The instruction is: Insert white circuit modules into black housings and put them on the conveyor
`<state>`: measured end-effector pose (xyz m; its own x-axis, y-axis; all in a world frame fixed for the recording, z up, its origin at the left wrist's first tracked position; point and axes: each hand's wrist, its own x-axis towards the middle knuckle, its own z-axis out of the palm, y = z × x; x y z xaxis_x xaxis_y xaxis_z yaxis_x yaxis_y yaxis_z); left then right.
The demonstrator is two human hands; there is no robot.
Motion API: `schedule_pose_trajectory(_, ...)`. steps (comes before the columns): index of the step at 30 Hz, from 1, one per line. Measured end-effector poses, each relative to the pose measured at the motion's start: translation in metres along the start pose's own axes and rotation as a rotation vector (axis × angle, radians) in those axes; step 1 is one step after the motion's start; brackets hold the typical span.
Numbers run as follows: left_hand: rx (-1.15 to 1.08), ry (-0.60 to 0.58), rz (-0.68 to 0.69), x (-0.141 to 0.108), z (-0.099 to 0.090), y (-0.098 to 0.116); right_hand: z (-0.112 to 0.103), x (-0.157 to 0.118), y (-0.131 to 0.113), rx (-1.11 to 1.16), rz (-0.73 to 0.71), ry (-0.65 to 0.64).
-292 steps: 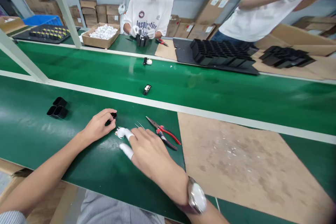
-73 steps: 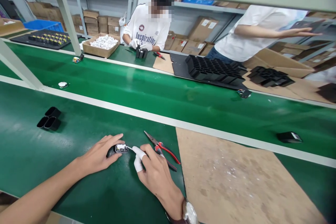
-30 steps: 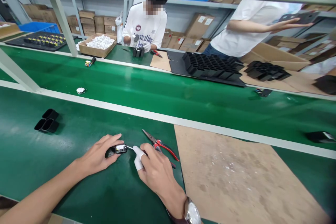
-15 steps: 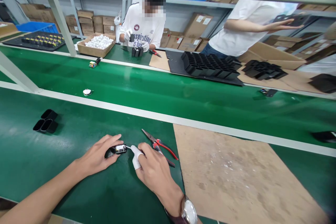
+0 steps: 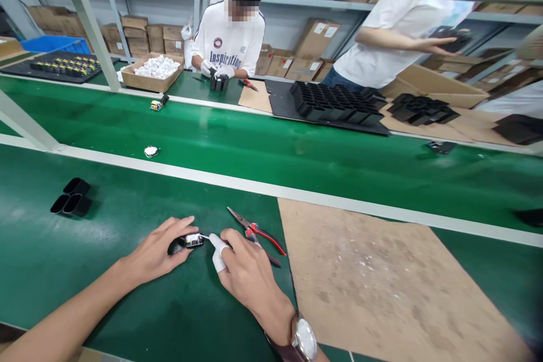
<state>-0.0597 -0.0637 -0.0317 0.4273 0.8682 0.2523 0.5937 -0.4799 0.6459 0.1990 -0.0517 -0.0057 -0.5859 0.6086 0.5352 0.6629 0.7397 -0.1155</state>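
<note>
A small black housing (image 5: 183, 242) with a white-topped circuit board (image 5: 194, 240) in its open end lies on the green bench. My left hand (image 5: 163, 246) pinches it between thumb and fingers. From the right, my right hand (image 5: 244, 266), with white covers on its thumb and a finger, grips a thin pale rod-like piece (image 5: 205, 236) whose tip meets the board's edge. Whether this is a tool or a wire I cannot tell. Just beyond my right hand rest red-handled long-nose pliers (image 5: 254, 232), jaws slightly parted.
Three black housings (image 5: 72, 198) stand at the left. A brown board (image 5: 382, 277) covers the bench on the right. Across the green conveyor (image 5: 237, 141), which carries loose circuit boards (image 5: 151, 151), one person (image 5: 229, 39) works beside a box of white parts (image 5: 156, 68); another stands right.
Pieces on the conveyor have slid to the right. The seated person's raised hand has come down to the black housings. My hands keep the same hold.
</note>
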Motion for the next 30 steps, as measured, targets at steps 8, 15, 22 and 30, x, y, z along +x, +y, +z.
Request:
schedule_pose_trajectory(8,-0.006,-0.019,-0.010,-0.0011,0.0018,-0.0013,0.0023,-0.0037,-0.0022,0.122,-0.005,0.047)
schedule_pose_trajectory(15,-0.018,-0.050,-0.018,-0.0005,0.0019,0.0008,0.0034,-0.0011,-0.0052,0.123,-0.019,0.053)
schedule_pose_trajectory(22,-0.031,-0.062,-0.005,0.0007,0.0021,0.0025,0.0039,0.0001,-0.0053,0.119,-0.035,0.043)
schedule_pose_trajectory(30,-0.041,-0.084,-0.030,-0.0008,0.0027,0.0009,0.0024,-0.0003,-0.0064,0.128,-0.043,0.033)
